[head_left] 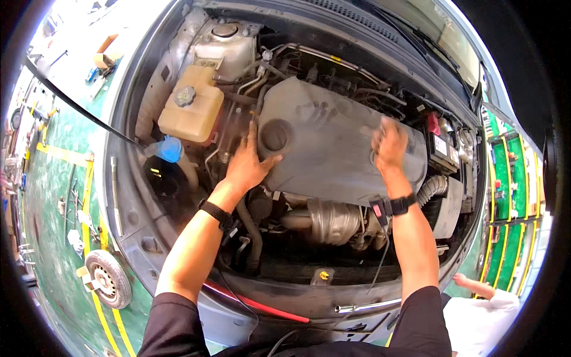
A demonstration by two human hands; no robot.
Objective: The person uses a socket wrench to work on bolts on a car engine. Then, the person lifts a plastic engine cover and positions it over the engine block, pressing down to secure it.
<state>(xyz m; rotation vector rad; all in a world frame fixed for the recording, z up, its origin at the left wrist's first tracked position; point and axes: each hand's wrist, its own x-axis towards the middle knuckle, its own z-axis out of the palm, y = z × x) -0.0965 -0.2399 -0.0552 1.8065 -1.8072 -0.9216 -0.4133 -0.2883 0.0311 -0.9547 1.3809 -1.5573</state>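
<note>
Grey plastic cover (333, 149): your left hand (245, 165), fingers open, at its edge; your right hand (391, 146) blurred, cannot tell if gripping. Uneven force could crack cover.

Before you, the engine cover (339, 149) lies between the coolant expansion tank (191, 116) on your left and the battery (443, 150) on your right; the heat shield (334, 221) sits nearer you.

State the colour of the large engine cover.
The engine cover is grey, seen best in the head view.
</note>
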